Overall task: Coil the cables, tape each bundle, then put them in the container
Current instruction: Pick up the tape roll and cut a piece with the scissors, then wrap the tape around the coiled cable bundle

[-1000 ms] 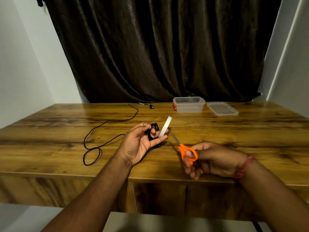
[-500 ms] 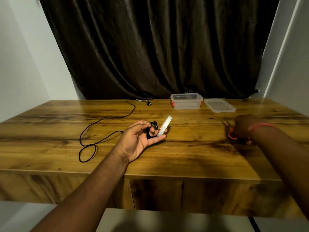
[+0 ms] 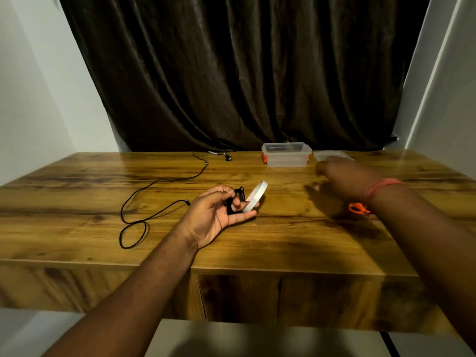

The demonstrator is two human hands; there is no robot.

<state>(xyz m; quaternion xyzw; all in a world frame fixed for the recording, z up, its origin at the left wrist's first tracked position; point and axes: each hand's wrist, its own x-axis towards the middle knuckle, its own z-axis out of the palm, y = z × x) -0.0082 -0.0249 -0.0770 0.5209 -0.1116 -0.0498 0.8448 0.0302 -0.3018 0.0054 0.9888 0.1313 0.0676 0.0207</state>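
My left hand (image 3: 217,215) hovers over the middle of the wooden table (image 3: 77,191), gripping a small black coiled cable bundle (image 3: 235,200) together with a white tape roll (image 3: 256,199). My right hand (image 3: 337,180) is blurred, stretched out over the table towards the clear container (image 3: 286,155); it holds nothing that I can make out. The orange-handled scissors (image 3: 358,208) lie on the table, partly hidden under my right wrist. A long black cable (image 3: 144,202) lies loose on the table's left part.
The container's clear lid (image 3: 332,155) lies flat to its right, by the back edge. A dark curtain (image 3: 244,73) hangs behind the table. More thin cable with small plugs (image 3: 226,157) lies near the back edge.
My right hand has set the scissors down on the table's right side and moved forward towards the container. My left hand has kept the bundle and tape roll nearly in place.
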